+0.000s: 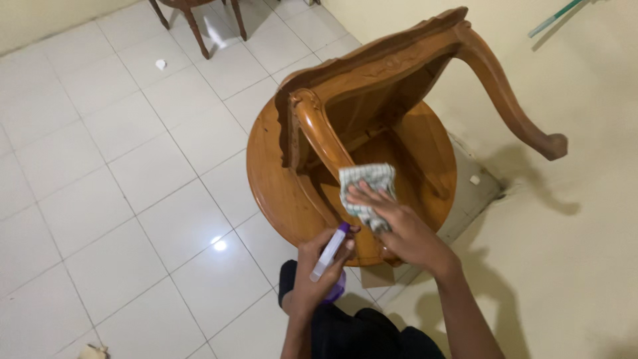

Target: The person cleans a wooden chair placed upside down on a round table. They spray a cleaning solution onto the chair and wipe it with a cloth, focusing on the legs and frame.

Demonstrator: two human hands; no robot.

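A round carved wooden table [272, 173] lies tipped on its side on the white tile floor, underside toward me, with one curved leg [512, 100] reaching right against the cream wall. My right hand [399, 226] presses a checked green-and-white cloth [365, 183] against another leg [319, 133] near the underside. Just below the table's rim, my left hand [319, 269] grips a purple spray bottle [330, 252] with a white nozzle.
Legs of another wooden piece [196, 23] stand at the top left. A small white scrap [160, 64] lies on the tiles. A green stick [555, 16] leans on the wall at top right. My dark-clothed knees [359, 329] are at the bottom.
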